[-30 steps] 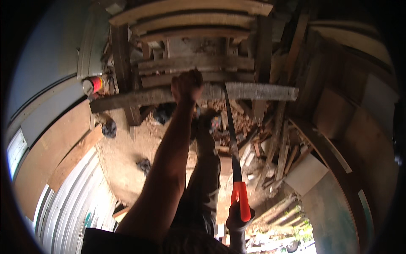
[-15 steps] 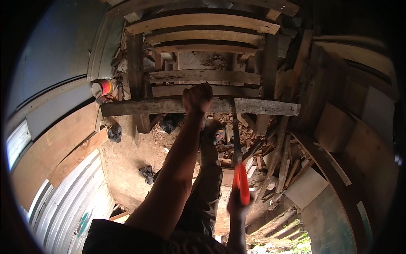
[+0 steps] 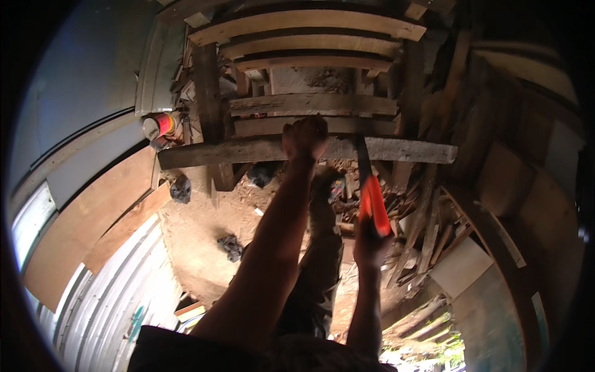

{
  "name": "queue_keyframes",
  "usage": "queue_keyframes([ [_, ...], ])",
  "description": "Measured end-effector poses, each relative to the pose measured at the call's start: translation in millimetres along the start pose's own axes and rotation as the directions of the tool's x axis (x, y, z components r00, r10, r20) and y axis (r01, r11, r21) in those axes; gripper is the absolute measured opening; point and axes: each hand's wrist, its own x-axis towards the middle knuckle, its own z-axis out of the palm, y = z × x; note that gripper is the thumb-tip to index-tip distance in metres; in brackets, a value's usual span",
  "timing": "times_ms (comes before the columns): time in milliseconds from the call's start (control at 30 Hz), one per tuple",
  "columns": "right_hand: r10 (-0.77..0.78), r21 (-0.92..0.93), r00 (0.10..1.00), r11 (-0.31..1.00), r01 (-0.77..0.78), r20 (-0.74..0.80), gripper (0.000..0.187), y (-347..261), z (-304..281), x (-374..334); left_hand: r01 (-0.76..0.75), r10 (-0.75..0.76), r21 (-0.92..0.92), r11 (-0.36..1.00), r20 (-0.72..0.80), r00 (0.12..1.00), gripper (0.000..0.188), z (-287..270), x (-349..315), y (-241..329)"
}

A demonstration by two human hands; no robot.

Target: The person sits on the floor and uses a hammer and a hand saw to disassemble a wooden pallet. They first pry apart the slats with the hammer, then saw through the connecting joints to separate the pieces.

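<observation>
A weathered wooden beam [image 3: 242,152] lies across a timber frame in front of me. My left hand [image 3: 304,139] is closed over the beam near its middle. To the right of it, my right hand [image 3: 372,243] is wrapped round the orange handle of a hand saw [image 3: 374,208]. The dark blade runs away from me across the beam, and its far part shows over the slats beyond. The blade meets the beam a short way right of my left hand. How deep any cut goes, I cannot tell.
Several wooden slats [image 3: 310,23] span the frame beyond the beam. A red and yellow can [image 3: 160,126] stands at the left. Scrap wood [image 3: 427,239] piles up at the lower right, and black plastic bags [image 3: 230,247] lie on the dirt floor. Corrugated metal sheet [image 3: 114,276] lines the left.
My right hand has pushed the saw forward, so its handle is nearer the beam. The whole view has shifted slightly; my left hand keeps its place on the beam.
</observation>
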Motion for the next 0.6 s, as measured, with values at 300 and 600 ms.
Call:
queue_keyframes([
  [300, -0.215, -0.334, 0.974, 0.915, 0.226, 0.071, 0.013, 3.5, -76.7, -114.2, -0.035, 0.033, -0.012, 0.999, -0.120, 0.992, 0.031, 11.7, -6.9, -9.5],
  [600, 0.041, -0.154, 0.999, 0.987, -0.039, 0.009, 0.020, 9.3, -22.5, -47.0, -0.096, 0.101, 0.068, 0.993, -0.085, 0.991, 0.029, 7.1, 4.1, -5.5],
])
